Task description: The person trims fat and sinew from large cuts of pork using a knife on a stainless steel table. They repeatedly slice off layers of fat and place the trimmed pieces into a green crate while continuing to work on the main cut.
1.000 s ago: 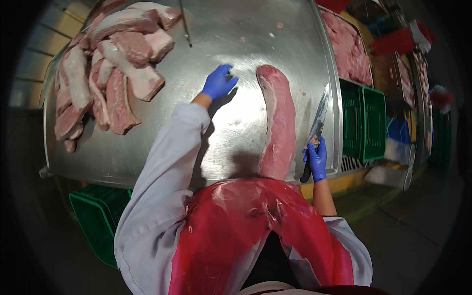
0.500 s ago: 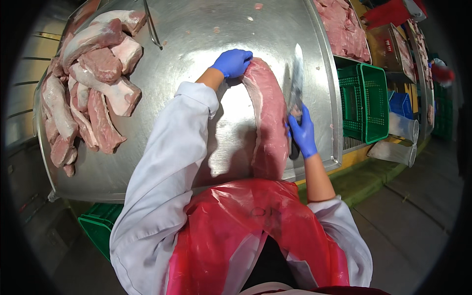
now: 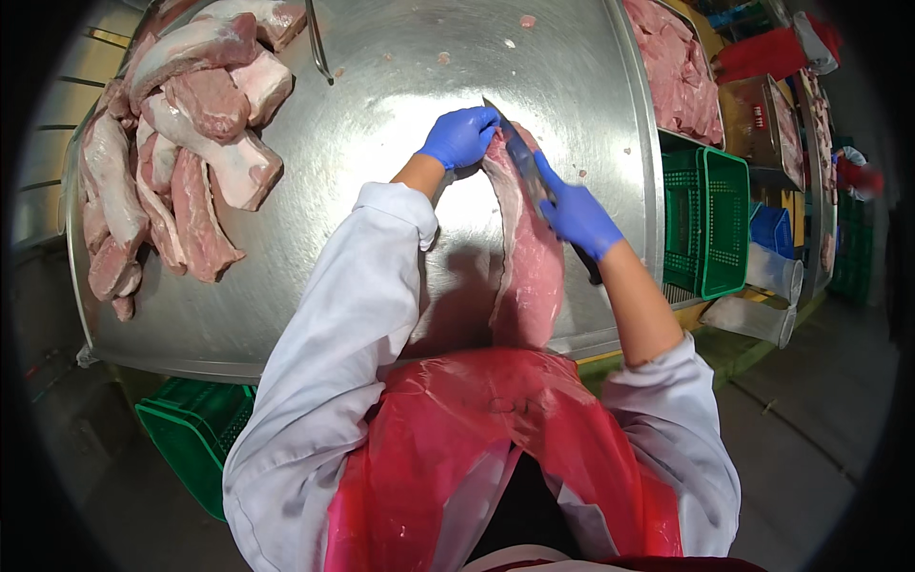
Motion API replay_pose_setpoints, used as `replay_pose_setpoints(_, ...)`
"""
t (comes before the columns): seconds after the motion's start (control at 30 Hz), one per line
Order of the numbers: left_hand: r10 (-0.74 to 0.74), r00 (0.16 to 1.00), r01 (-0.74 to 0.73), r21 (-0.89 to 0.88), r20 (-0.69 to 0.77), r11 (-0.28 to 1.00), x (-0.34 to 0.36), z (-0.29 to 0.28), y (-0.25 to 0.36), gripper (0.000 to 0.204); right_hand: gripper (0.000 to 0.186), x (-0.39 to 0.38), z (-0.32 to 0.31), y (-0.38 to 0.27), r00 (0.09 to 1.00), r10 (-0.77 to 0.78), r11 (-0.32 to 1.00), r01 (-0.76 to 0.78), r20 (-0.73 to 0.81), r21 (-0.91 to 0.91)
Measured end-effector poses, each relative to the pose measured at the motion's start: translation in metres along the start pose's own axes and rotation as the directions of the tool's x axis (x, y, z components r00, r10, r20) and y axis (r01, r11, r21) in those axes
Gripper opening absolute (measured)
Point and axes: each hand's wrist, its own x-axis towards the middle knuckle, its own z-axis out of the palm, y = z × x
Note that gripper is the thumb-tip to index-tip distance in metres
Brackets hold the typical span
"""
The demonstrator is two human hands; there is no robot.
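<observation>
A long pink pork loin (image 3: pixel 531 272) lies lengthwise on the steel table in front of me, its near end by my red apron. My left hand (image 3: pixel 462 136), in a blue glove, pinches the loin's far end with closed fingers. In my right hand (image 3: pixel 579 217), also blue-gloved, is a knife (image 3: pixel 520 153) with a dark handle. Its blade slants across the far end of the meat, the tip close to my left fingertips. My right index finger stretches forward along the blade. How deep the edge sits in the meat, I cannot tell.
A heap of pork pieces (image 3: pixel 205 105) covers the table's left side, near a metal rod (image 3: pixel 318 43). Beyond the right rim of the steel table (image 3: pixel 381 105) are a tray of cut meat (image 3: pixel 672 76) and a green crate (image 3: pixel 722 224). Another green crate (image 3: pixel 191 419) stands below the near left edge.
My right hand has brought the knife up and left from beside the loin onto its far end. My left hand still grips that end. The view has shifted slightly.
</observation>
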Motion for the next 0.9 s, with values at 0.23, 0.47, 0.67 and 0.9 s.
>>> replay_pose_setpoints(0.23,0.003,0.999,-0.004,-0.041,-0.038,0.999,0.0,0.003,-0.004,0.016,0.061,0.041,0.004,-0.019,0.99,-0.067,0.995,0.076,-0.127,0.068)
replay_pose_setpoints(0.47,-0.153,0.974,0.075,-0.399,-0.169,0.914,-0.036,0.013,-0.045,0.013,0.076,-0.102,0.011,0.015,0.983,-0.027,0.961,0.076,0.183,-0.267)
replay_pose_setpoints(0.67,-0.673,0.72,0.518,-0.514,-0.17,0.684,-0.047,0.026,-0.043,0.037,0.078,-0.146,-0.012,0.037,0.999,-0.003,0.978,0.013,-0.049,0.208)
replay_pose_setpoints(0.9,-0.706,0.705,0.704,-0.19,0.068,0.684,-0.012,0.013,-0.001,0.057,0.081,-0.052,0.004,0.04,0.947,0.042,0.909,0.096,-0.319,0.407)
